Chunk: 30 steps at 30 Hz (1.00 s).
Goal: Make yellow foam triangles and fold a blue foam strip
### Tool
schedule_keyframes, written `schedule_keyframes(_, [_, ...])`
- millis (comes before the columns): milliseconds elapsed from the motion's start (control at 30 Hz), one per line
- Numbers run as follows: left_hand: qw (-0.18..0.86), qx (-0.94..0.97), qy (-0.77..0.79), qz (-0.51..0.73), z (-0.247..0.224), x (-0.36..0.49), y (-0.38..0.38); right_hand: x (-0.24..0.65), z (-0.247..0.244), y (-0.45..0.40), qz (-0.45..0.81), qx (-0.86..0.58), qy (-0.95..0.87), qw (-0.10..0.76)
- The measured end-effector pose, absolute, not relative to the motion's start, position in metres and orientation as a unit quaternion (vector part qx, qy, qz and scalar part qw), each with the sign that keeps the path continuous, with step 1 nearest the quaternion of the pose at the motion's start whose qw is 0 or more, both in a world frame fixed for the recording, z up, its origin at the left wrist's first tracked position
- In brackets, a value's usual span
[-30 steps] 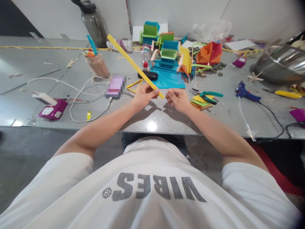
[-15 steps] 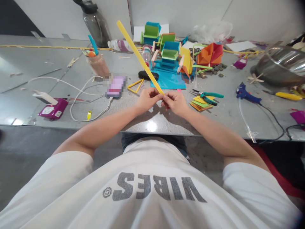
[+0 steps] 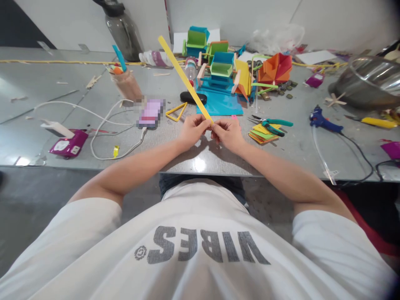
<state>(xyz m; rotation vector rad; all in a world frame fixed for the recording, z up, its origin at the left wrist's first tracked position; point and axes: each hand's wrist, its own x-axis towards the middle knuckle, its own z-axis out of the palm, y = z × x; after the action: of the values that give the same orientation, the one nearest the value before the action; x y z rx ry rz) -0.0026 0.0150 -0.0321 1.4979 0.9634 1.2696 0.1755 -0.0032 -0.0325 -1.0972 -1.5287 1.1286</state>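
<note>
Yellow paper strip (image 3: 186, 81), its near end pinched by our left hand (image 3: 193, 131) and right hand (image 3: 230, 134) before the blue sheet (image 3: 223, 107), looks mostly unfolded, while left of that sheet a yellow triangle (image 3: 182, 112) looks finished.

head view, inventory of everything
strip: one, yellow, centre
triangle: one, yellow, left of strip
case: one, black, behind triangle
phone: one, purplish, centre left
cable: one, white, at phone
cup: one, brown, beside phone
large bottle: one, grey, back left
small bottles: two, clear, back centre
models: several, multicoloured, back centre
sheet: one, blue, before models
paper stack: one, multicoloured, right
pliers: one, teal, on paper stack
glue gun: one, blue, right
bowl: one, silver, far right
cutter: one, yellow, before bowl
packs: three, purple, both sides
bag: one, clear, back right
scraps: uncountable, mixed, across table
shirt: one, white, bottom
left hand: one, bare, gripping strip
right hand: one, bare, gripping strip
</note>
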Motion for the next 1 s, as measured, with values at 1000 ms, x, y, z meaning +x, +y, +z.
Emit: schedule_keyframes(1000, [0.49,0.478,0.407,0.604,-0.027,-0.009,0.044,0.181,-0.03,-0.001,0.547,-0.391,-0.639,0.373])
